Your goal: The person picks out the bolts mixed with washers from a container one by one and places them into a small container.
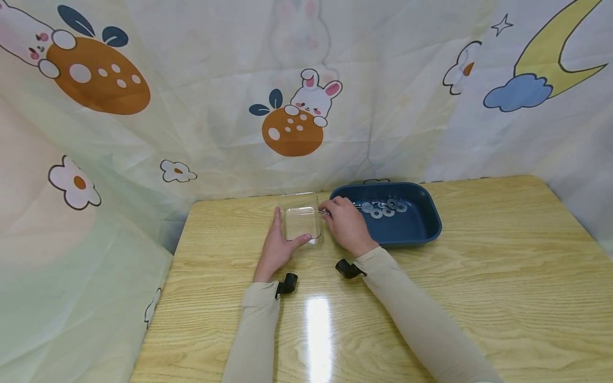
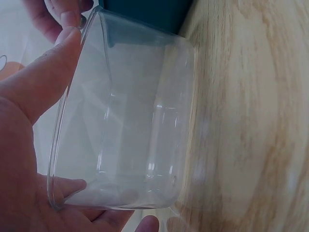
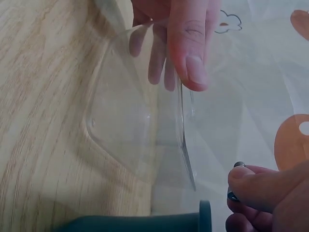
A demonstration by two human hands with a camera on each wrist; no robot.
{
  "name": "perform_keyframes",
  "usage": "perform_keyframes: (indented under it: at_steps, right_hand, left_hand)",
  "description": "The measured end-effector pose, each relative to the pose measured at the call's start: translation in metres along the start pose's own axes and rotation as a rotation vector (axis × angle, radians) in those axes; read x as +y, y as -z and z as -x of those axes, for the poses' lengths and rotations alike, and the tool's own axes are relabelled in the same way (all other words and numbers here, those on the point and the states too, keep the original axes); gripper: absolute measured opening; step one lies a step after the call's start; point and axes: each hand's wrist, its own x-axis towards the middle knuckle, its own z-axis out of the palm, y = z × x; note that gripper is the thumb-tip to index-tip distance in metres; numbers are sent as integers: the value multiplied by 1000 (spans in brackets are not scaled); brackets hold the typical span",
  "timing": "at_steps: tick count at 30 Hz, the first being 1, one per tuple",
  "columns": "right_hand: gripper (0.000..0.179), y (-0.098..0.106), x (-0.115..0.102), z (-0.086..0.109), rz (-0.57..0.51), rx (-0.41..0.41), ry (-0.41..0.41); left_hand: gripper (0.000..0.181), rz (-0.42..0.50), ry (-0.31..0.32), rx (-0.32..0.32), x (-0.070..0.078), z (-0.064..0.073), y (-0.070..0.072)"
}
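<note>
A clear square container (image 1: 301,223) stands on the table, its walls see-through. My left hand (image 1: 279,246) holds it, thumb over the near rim and fingers along the left side; in the left wrist view the fingers (image 2: 111,220) show against its wall. Just right of the container, above the blue bin's left edge, my right hand (image 1: 348,223) pinches a small metal bolt (image 3: 239,165) between thumb and fingers. Most of the bolt is hidden by the fingertips; a ridged end sticks out. Inside the container I see nothing.
The dark blue bin (image 1: 435,223) stands right of the container. Several flat metal washers (image 1: 376,213) and some small metal pieces lie in its far left part. A printed cloth (image 1: 215,133) hangs behind the wooden table (image 1: 503,266).
</note>
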Motion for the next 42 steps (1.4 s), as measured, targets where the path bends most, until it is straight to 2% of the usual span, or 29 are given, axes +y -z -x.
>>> perform_keyframes:
  at_steps: [12, 19, 28, 42]
  right_hand:
    - [15, -8, -3, -2, 11, -53, 39]
    - [13, -10, -5, -2, 0, -71, 70]
    - [12, -17, -3, -1, 62, -87, 109]
    - [10, -20, -4, -6, 90, -115, 140]
  left_hand:
    - [119, 7, -5, -1, 2, 1, 0]
    - [119, 3, 13, -12, 1, 1, 1]
    - [121, 3, 16, -14, 0, 2, 0]
    - [121, 10, 10, -13, 1, 2, 1]
